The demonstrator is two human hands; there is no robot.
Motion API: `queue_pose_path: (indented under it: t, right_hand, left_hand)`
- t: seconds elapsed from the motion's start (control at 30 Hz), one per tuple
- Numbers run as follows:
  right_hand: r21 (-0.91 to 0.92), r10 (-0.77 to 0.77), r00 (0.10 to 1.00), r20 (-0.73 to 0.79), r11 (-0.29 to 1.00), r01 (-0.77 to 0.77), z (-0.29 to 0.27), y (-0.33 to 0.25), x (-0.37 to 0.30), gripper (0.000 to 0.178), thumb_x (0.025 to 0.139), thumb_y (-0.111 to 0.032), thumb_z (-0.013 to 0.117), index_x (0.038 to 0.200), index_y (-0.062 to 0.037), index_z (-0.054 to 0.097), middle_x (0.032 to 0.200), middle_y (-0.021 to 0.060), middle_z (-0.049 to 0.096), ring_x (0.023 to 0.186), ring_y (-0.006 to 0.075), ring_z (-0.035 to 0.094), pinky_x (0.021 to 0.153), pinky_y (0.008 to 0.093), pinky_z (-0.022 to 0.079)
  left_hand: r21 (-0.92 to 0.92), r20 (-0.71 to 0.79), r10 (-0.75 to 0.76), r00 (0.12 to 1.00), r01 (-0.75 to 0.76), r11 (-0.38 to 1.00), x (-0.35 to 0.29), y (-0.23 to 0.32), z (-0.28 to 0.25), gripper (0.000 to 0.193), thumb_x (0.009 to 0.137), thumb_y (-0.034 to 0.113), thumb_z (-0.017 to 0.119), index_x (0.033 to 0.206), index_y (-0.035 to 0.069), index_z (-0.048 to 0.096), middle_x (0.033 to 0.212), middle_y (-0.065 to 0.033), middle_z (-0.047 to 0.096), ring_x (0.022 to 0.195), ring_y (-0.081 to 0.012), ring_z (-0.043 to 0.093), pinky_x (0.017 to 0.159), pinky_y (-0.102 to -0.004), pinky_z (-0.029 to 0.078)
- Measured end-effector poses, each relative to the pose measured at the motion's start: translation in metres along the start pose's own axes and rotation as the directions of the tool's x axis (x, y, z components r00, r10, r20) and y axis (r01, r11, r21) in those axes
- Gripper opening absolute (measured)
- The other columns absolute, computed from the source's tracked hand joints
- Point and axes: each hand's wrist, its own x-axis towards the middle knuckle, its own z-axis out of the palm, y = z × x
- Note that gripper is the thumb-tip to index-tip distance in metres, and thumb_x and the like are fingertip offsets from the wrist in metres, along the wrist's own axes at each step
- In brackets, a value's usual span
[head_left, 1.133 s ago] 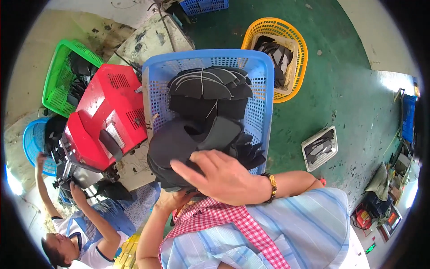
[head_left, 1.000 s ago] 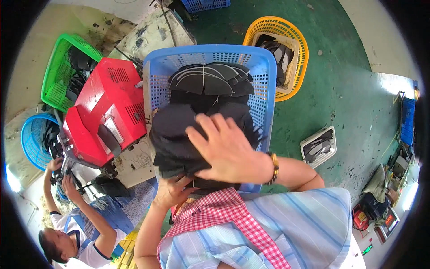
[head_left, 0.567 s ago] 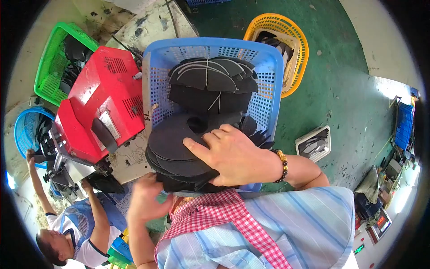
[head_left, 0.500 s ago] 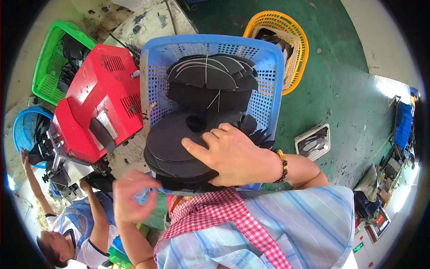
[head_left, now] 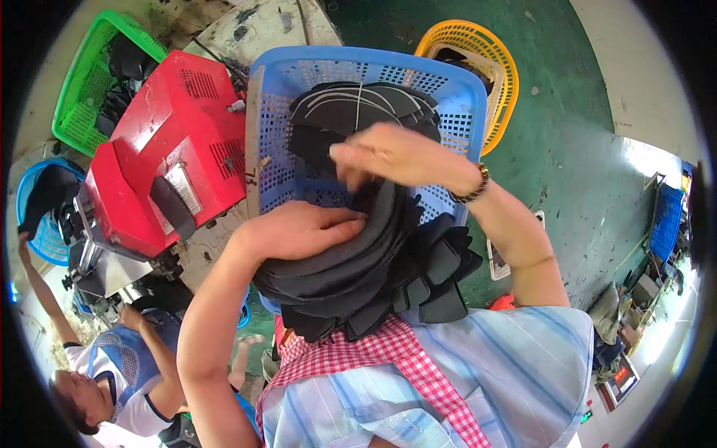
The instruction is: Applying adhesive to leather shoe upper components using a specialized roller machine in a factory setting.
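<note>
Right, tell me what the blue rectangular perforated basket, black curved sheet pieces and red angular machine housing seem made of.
Blue rectangular basket: likely moulded plastic, slight sheen; even colour, regular holes.
Black curved sheet pieces: matte, perhaps foam or felt, since the layers bend softly; I can't tell which.
Red angular machine housing: glossy, probably painted metal, from bright highlights and flat facets; possibly hard plastic.

White label (head_left: 185, 188) on red machine (head_left: 153, 127), print apparently illegible

Red machine (head_left: 179, 142), green basket (head_left: 75, 123), yellow basket (head_left: 511, 86)
</note>
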Motion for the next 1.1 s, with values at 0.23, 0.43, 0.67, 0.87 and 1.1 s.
queue_pose_path:
  t: [0.23,0.43,0.67,0.87,1.1]
  right_hand:
    - [-0.985,-0.327,0.931,-0.162,-0.007,-0.174,0.062,0.057,0.034,0.049,0.066,-0.022,0.069,0.105,0.0022,0.053,0.094,0.0167,0.055,0.085,0.0304,0.058,0.062,0.0366,0.051]
    - [-0.984,-0.347,0.938,-0.024,0.174,0.040,0.037,0.037,0.023,0.048,0.060,-0.019,0.073,0.098,0.0033,0.054,0.087,0.0137,0.054,0.080,0.0248,0.057,0.061,0.0322,0.051]
    - [-0.987,-0.360,0.927,-0.104,0.149,-0.053,0.039,0.040,0.035,0.047,0.060,-0.021,0.074,0.096,0.0019,0.053,0.088,0.0151,0.057,0.076,0.0277,0.061,0.060,0.0354,0.051]
    - [-0.760,-0.409,0.872,-0.270,0.646,0.068,-0.024,-0.022,0.002,0.037,0.062,-0.012,0.061,0.096,0.0012,0.059,0.081,0.0189,0.063,0.077,0.0345,0.062,0.070,0.0395,0.049]
    - [0.326,-0.161,0.569,-0.807,0.682,0.655,-0.082,-0.016,-0.108,0.034,0.071,-0.003,0.043,0.102,0.0037,0.055,0.102,0.0130,0.061,0.094,0.0249,0.059,0.090,0.0383,0.046]
  left_hand:
    - [0.064,-0.028,0.103,0.994,-0.101,0.993,0.000,0.000,0.006,0.056,0.093,0.056,0.032,0.129,0.017,0.052,0.125,-0.0145,0.055,0.115,-0.0347,0.051,0.099,-0.0376,0.038]
    - [0.017,-0.097,0.134,0.986,-0.133,0.991,0.000,-0.010,0.009,0.057,0.092,0.057,0.033,0.129,0.018,0.052,0.128,-0.0127,0.054,0.119,-0.0323,0.049,0.102,-0.0358,0.036]
    - [-0.031,-0.169,0.140,0.976,-0.147,0.989,0.001,-0.014,0.017,0.060,0.091,0.059,0.035,0.130,0.016,0.051,0.130,-0.0129,0.052,0.122,-0.0301,0.047,0.104,-0.0341,0.033]
    - [-0.507,-0.150,0.039,0.988,-0.111,0.855,-0.004,-0.027,0.029,0.052,0.097,0.047,0.037,0.132,0.011,0.049,0.127,-0.0074,0.056,0.116,-0.0161,0.052,0.099,-0.0287,0.038]
    - [-0.619,-0.341,-0.009,0.940,-0.217,0.755,0.037,-0.041,0.004,0.053,0.096,0.045,0.043,0.121,0.001,0.058,0.111,-0.0067,0.063,0.098,-0.0125,0.057,0.090,-0.0278,0.044]
